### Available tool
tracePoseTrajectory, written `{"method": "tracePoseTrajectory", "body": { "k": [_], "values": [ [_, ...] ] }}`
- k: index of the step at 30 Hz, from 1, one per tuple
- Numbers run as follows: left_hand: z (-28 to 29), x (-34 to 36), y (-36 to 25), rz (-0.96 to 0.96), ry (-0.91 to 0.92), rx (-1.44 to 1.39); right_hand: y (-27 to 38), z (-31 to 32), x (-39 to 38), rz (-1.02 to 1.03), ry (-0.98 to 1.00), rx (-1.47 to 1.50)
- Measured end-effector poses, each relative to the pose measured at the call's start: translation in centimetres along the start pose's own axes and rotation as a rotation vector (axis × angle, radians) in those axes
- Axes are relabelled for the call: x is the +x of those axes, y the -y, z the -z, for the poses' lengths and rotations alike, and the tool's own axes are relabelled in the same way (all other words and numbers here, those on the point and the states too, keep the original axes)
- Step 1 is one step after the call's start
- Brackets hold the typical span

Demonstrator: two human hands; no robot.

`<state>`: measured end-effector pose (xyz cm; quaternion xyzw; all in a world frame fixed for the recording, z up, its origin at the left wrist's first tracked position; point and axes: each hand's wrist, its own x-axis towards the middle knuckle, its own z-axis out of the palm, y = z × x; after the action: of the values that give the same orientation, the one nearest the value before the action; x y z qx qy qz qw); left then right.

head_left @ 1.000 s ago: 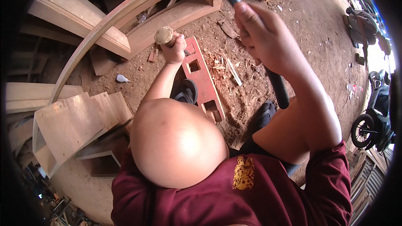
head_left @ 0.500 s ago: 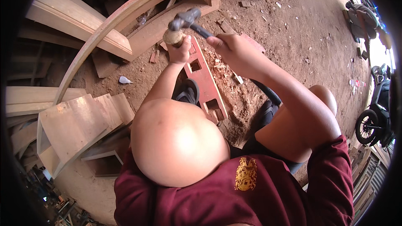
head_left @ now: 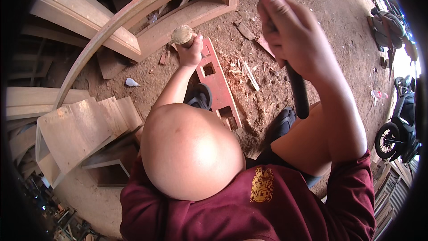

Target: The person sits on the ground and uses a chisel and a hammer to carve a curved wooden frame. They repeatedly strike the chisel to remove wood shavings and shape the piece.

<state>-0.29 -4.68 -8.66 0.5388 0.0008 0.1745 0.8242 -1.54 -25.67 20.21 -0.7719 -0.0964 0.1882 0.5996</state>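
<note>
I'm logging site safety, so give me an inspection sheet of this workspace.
Surface: brown dirt ground, strewn with wood chips.
Job's things: red wooden beam with rectangular cutouts; wooden-handled tool; black-handled tool, head out of view.
Clutter: small white item, left; clear bottle, right.
Grips: left grip closed round wooden-handled tool; right grip closed round black-handled tool.
Cables: nothing seen.
Surroundings: curved wooden frame, left; motorbike, right.

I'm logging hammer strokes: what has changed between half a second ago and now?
The right hand has lifted the hammer up and to the right, off the chisel; the hammer's head is now out of view. Nothing was let go. The left hand still grips the chisel, and the red board lies as before.
</note>
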Motion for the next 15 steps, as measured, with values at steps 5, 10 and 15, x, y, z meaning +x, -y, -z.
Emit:
{"method": "tracePoseTrajectory", "body": {
  "k": [5,10,15],
  "values": [
    [-1.0,0.0,0.3,-0.068,0.03,0.232,-1.4,-2.2,0.1,0.47,-0.236,-0.251],
    [-1.1,-1.1,0.0,-0.044,0.14,0.278,-8.1,-3.9,0.8,0.073,0.2,-0.56],
    [-0.3,0.1,-0.6,-0.008,-0.037,-0.106,-6.4,-1.5,1.5,-0.211,0.218,-0.377]
  ]
}}
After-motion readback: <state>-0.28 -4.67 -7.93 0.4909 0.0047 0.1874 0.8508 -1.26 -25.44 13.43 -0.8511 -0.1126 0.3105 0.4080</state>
